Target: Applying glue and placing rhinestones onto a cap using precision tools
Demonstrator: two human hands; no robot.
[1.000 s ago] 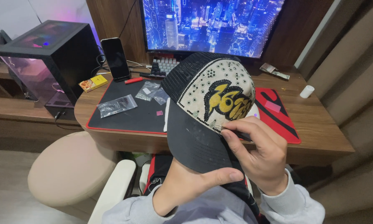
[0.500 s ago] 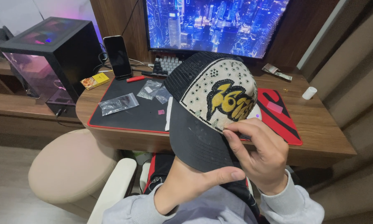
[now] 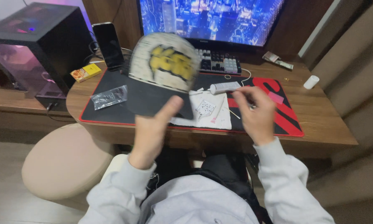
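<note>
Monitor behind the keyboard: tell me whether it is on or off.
On. The monitor shows a bright blue city picture across its screen, above the keyboard.

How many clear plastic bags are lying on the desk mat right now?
2 that I can make out: one crumpled clear bag on the mat's left side, beside the cap, and a small flat one on the white sheet. The cap may hide others.
</note>
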